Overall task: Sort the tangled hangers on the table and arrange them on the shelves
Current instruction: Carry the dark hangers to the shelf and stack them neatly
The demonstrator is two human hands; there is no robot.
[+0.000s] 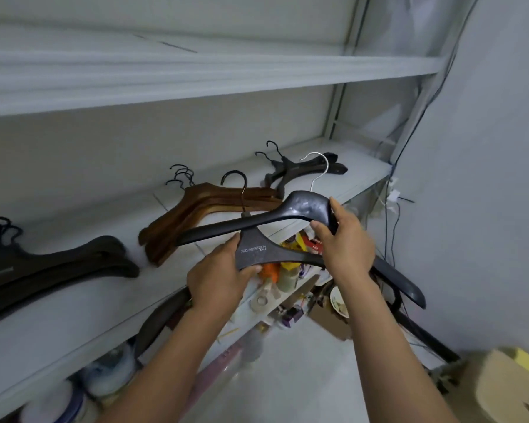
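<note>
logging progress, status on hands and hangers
Left hand grips logo hanger, right hand grips silver-hook hanger. Hangers crossed, not yet shelved. Wooden pile on shelf behind.

The upper hanger (303, 209) was black with a silver hook (326, 166); the lower hanger (254, 251) was dark grey with pale lettering. On the pale grey shelf (74, 306), the middle stack (202, 215) was brown. Blurred clutter (287, 265) below seemed yellow and orange.
</note>
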